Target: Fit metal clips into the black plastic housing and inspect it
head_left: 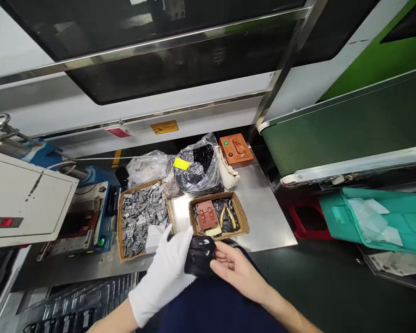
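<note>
My left hand (162,277), in a white glove, grips a black moulded plastic part (199,254) above the front edge of the steel table. My right hand (237,270), bare, holds the same part from the right, with its thumb and fingers against it. Just beyond my hands is a cardboard tray (194,219) holding a reddish-brown jig (207,215) and yellow-handled pliers (228,219) on dark pieces. To its left, a larger cardboard tray (119,222) is heaped with grey metal pieces (142,219).
A plastic bag of black parts (197,162) and an orange box (235,150) stand at the back of the steel table (260,208). A white cabinet (27,199) juts in at left. A green conveyor belt (346,125) and a teal crate (384,219) lie to the right.
</note>
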### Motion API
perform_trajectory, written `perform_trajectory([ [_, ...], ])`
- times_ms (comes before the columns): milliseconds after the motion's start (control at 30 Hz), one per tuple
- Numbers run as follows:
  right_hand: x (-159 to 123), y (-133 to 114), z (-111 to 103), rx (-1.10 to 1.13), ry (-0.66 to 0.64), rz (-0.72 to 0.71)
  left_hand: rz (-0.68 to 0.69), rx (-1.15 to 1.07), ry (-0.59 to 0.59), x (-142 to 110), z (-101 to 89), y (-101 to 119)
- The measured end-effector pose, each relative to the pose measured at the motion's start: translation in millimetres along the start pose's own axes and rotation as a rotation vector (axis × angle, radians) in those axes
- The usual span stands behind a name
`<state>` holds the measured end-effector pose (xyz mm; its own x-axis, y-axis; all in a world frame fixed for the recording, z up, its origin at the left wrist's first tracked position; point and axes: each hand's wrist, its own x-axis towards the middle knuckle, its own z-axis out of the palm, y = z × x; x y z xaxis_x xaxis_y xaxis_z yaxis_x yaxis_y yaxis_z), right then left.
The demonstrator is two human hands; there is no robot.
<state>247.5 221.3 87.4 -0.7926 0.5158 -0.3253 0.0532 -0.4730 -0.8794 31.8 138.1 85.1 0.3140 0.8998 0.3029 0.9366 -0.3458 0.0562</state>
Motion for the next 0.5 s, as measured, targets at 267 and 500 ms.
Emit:
perform_trajectory([
  [267,36,13,-84,0.088,0.062,0.085,-0.173,-0.08,0.003,42,-38.0,1],
  [500,18,4,-20,0.272,0.003,0.199,-0.168,-0.028,-0.272,54,-53.4,4],
])
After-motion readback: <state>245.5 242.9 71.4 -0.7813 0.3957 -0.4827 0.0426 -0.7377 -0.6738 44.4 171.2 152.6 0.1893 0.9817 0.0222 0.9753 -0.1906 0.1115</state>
